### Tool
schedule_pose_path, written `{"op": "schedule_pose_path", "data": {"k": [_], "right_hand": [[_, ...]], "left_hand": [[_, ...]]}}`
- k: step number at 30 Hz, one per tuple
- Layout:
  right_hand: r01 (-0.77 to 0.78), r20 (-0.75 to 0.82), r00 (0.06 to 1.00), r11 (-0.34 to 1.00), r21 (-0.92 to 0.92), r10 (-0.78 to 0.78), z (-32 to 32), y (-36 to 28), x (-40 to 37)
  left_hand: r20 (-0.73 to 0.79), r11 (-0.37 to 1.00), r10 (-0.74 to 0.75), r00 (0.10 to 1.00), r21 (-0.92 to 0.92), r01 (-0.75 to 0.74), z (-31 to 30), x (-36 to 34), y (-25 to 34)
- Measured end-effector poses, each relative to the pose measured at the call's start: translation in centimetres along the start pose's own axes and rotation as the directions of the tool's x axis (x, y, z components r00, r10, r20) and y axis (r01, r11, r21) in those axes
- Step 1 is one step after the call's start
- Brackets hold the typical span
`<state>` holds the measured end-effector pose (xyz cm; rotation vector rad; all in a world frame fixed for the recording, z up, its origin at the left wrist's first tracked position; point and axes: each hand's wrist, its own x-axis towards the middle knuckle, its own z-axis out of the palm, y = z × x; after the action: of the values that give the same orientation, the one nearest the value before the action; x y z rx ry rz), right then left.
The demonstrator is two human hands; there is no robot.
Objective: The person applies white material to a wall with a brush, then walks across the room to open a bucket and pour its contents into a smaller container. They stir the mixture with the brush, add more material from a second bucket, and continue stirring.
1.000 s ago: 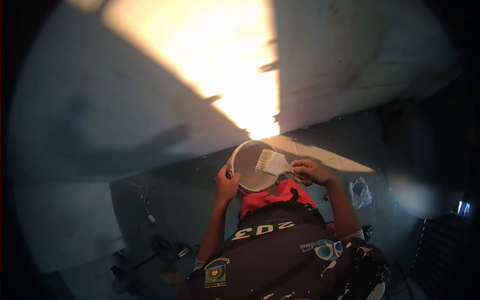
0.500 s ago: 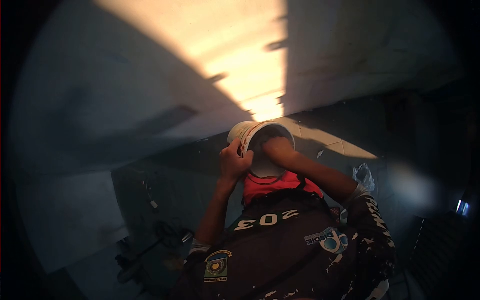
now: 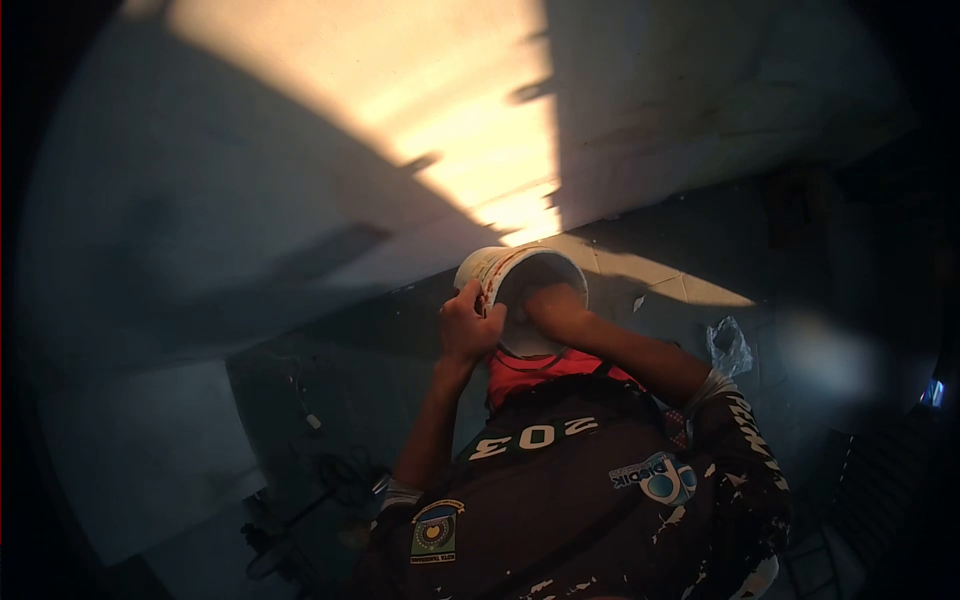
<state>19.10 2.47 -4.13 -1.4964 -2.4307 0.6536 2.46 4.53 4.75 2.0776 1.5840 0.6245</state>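
A white bucket (image 3: 486, 262) with reddish stains on its side is tipped toward me, its round mouth facing my body. My left hand (image 3: 472, 325) is closed on the left side of the bucket's rim, thumb near the edge. My right hand (image 3: 556, 308) reaches inside the bucket. It looks curled, but its fingertips lie in shadow, and I cannot make out what they hold. Red cloth (image 3: 520, 371) shows just below the bucket, at the hem of my dark, paint-spotted shirt (image 3: 540, 490).
A pale wall (image 3: 300, 180) with a bright strip of sunlight rises ahead. On the dark tiled floor to the right lie a crumpled clear plastic bag (image 3: 729, 347) and a small pale scrap (image 3: 638, 302). A thin cord with a white end piece (image 3: 313, 421) lies on the left.
My view has shifted slightly. The left hand keeps its grip on the bucket rim, and the right hand has moved a little within the bucket.
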Motion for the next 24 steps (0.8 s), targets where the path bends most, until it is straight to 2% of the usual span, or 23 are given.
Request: {"op": "schedule_pose_path", "data": {"k": [2,5,8,10,11,13,14,16,17,19,20,22,24], "right_hand": [[-0.001,-0.021,1.000,1.000,0.004,0.001,0.0,0.1,0.0],[-0.019,0.033,0.999,1.000,-0.001,0.019,0.5,0.6,-0.1],[-0.054,0.060,0.997,0.998,0.033,0.052,-1.7,0.7,-0.8],[-0.167,0.225,0.963,0.984,0.054,0.151,-5.4,0.9,-1.6],[-0.167,0.221,0.963,0.985,0.050,0.152,-7.0,1.2,-2.3],[-0.256,0.174,0.964,0.890,0.379,0.203,-9.1,2.8,-4.3],[-0.255,0.170,0.964,0.891,0.375,0.205,-9.0,4.1,-5.1],[-0.271,0.232,0.961,0.656,0.705,0.147,-8.8,6.8,-6.8],[-0.267,0.225,0.963,0.660,0.702,0.151,-8.9,7.6,-7.8],[-0.374,0.369,0.927,0.212,0.903,0.063,-9.2,8.6,-9.8],[-0.365,0.359,0.931,0.219,0.905,0.071,-9.0,8.8,-10.6],[-0.333,0.332,0.941,0.000,0.943,0.068,-7.9,9.1,-11.9],[-0.222,0.237,0.971,-0.278,0.935,0.023,-5.4,9.3,-12.8]], "left_hand": [[0.002,1.000,0.012,1.000,-0.001,-0.012,0.2,0.1,0.3],[0.034,1.000,-0.010,0.999,0.014,0.010,0.4,0.2,0.7],[0.036,1.000,-0.007,0.999,0.029,0.006,0.7,0.1,0.3],[0.022,0.999,-0.036,0.999,0.000,0.036,0.7,0.0,0.4],[0.018,0.999,-0.032,0.999,-0.002,0.032,0.6,0.0,0.4],[0.029,0.994,-0.091,0.995,-0.061,0.093,0.6,0.0,0.3],[0.026,0.994,-0.086,0.996,-0.064,0.088,0.6,0.0,0.1],[0.042,0.976,-0.177,0.983,-0.124,0.181,0.4,-0.1,-0.4],[0.038,0.977,-0.168,0.985,-0.127,0.172,0.2,-0.2,-0.4],[0.025,0.962,-0.227,0.974,-0.153,0.228,0.0,-0.3,-0.3],[0.021,0.964,-0.213,0.977,-0.157,0.214,-0.1,-0.5,-0.4],[0.040,0.954,-0.265,0.963,-0.136,0.268,0.0,-0.4,-1.0],[0.037,0.956,-0.254,0.966,-0.143,0.257,0.4,-0.5,-1.8]]}}
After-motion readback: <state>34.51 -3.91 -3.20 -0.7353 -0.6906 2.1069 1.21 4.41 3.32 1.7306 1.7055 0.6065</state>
